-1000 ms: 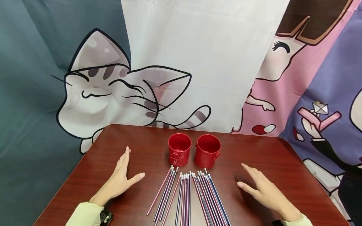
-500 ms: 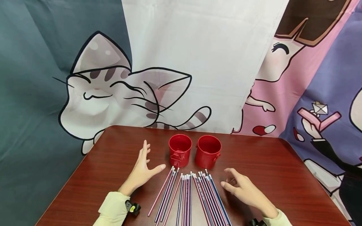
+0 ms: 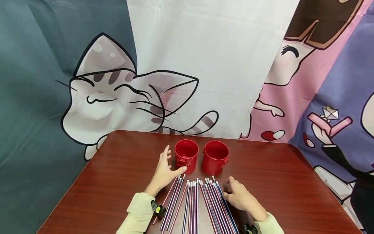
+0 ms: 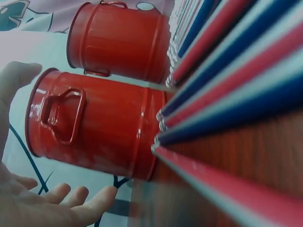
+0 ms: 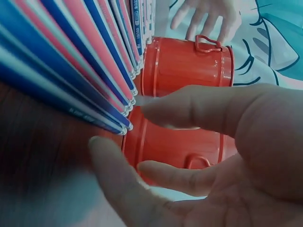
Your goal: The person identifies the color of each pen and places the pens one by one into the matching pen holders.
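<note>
My left hand (image 3: 163, 170) is spread beside the left red bucket (image 3: 186, 155), thumb and fingers apart on either side of it in the left wrist view (image 4: 94, 125). Nothing is in that hand. My right hand (image 3: 240, 196) hovers by the right end of the pencils (image 3: 217, 204), its fingers loosely bent and holding nothing. In the right wrist view, its thumb and index finger (image 5: 109, 175) are apart near the eraser ends of the pencils. The striped blue and pink pencils lie fanned in three groups, erasers toward the buckets.
A second red bucket (image 3: 215, 157) stands just right of the first, both upright with side handles. They stand on a reddish-brown wooden table (image 3: 117, 182). A cartoon-printed cloth (image 3: 204, 65) hangs behind the table's far edge.
My left hand has moved right, up to the left bucket. My right hand has moved left to the pencils, its fingers bending more. Buckets and pencils have stayed in place.
</note>
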`<move>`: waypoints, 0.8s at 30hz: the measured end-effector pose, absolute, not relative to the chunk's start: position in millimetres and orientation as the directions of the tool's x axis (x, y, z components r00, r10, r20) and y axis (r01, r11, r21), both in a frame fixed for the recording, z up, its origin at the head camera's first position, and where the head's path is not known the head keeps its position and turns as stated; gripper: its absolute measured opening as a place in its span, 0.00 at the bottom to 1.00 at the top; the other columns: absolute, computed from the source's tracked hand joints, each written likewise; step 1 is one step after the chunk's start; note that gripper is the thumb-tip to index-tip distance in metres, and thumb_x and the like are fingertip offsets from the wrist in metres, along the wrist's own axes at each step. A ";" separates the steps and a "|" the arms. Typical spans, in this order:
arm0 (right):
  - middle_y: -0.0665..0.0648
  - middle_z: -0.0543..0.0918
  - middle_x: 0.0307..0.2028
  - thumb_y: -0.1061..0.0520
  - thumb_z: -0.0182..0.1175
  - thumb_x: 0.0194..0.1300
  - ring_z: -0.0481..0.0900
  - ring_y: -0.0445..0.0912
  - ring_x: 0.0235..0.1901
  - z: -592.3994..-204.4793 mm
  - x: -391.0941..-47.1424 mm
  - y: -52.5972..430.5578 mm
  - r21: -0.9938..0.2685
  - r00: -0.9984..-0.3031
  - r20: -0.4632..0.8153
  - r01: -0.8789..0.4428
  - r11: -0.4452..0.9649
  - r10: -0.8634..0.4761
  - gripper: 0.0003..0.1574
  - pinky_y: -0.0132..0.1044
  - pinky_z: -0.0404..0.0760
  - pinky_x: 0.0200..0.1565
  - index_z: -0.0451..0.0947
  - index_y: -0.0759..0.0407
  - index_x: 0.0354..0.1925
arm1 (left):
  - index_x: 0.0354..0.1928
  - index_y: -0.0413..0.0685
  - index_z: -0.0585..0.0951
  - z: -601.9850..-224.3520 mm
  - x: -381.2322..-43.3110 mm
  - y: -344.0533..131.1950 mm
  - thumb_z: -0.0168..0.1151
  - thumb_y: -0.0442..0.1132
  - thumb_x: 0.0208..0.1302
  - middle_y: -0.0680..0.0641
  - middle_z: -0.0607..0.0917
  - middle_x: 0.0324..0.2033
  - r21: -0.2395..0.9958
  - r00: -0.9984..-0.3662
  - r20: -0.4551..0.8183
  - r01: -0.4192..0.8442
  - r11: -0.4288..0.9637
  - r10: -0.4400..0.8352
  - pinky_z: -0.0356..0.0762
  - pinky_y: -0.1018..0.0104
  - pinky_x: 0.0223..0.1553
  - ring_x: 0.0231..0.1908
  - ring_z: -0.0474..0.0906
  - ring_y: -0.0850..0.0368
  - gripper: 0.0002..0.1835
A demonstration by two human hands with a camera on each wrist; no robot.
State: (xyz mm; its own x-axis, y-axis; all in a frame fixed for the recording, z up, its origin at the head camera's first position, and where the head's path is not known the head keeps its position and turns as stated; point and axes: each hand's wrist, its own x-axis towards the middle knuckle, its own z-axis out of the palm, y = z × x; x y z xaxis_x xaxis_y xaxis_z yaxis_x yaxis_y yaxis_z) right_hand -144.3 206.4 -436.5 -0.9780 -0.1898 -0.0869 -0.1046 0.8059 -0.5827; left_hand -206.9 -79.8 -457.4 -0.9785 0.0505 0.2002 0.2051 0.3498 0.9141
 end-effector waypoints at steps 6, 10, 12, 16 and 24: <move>0.54 0.68 0.21 0.63 0.65 0.48 0.66 0.46 0.24 -439.9 -143.3 197.4 -0.523 -0.972 -0.117 -0.113 0.845 -0.203 0.15 0.38 0.67 0.26 0.67 0.61 0.30 | 0.68 0.66 0.50 -453.2 -211.7 -67.6 0.72 0.55 0.42 0.48 0.62 0.62 0.907 -0.972 0.234 0.222 0.357 0.009 0.74 0.49 0.49 0.60 0.58 0.48 0.53; 0.54 0.68 0.22 0.64 0.64 0.47 0.67 0.46 0.26 -443.1 -142.2 193.9 -0.481 -0.972 -0.111 -0.128 0.867 -0.206 0.14 0.40 0.68 0.28 0.66 0.59 0.27 | 0.68 0.64 0.51 -450.5 -214.1 -62.3 0.71 0.57 0.43 0.50 0.62 0.61 0.909 -0.967 0.255 0.241 0.340 0.003 0.75 0.49 0.49 0.60 0.59 0.48 0.52; 0.54 0.66 0.22 0.64 0.63 0.47 0.66 0.46 0.27 -444.2 -141.2 193.2 -0.460 -0.974 -0.093 -0.143 0.877 -0.208 0.14 0.40 0.67 0.29 0.65 0.59 0.26 | 0.68 0.64 0.51 -450.7 -214.8 -60.7 0.70 0.56 0.45 0.51 0.63 0.61 0.919 -0.969 0.248 0.239 0.314 0.010 0.74 0.51 0.50 0.61 0.59 0.50 0.50; 0.53 0.65 0.21 0.66 0.60 0.45 0.64 0.46 0.25 -445.3 -139.4 192.6 -0.465 -0.976 -0.061 -0.159 0.871 -0.210 0.13 0.39 0.65 0.27 0.63 0.58 0.22 | 0.67 0.67 0.52 -453.7 -216.0 -59.8 0.68 0.55 0.49 0.53 0.63 0.61 0.937 -0.975 0.218 0.218 0.275 0.030 0.74 0.54 0.51 0.61 0.61 0.53 0.46; 0.53 0.66 0.21 0.66 0.61 0.40 0.65 0.45 0.24 -447.6 -137.9 194.0 -0.451 -0.984 -0.031 -0.145 0.881 -0.178 0.13 0.38 0.66 0.27 0.65 0.59 0.21 | 0.68 0.66 0.53 -457.4 -215.6 -58.5 0.66 0.57 0.51 0.53 0.64 0.61 0.930 -0.974 0.224 0.223 0.290 0.032 0.74 0.54 0.50 0.60 0.63 0.53 0.44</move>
State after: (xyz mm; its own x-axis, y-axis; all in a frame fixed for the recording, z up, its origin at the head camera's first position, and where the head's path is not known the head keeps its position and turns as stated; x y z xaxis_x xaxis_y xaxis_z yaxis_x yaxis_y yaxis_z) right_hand -137.9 194.0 -447.6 -0.9835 -0.1781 -0.0312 -0.1452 0.8808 -0.4507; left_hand -215.6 -58.5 -457.4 -0.9741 0.0319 0.2239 0.2234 0.2903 0.9305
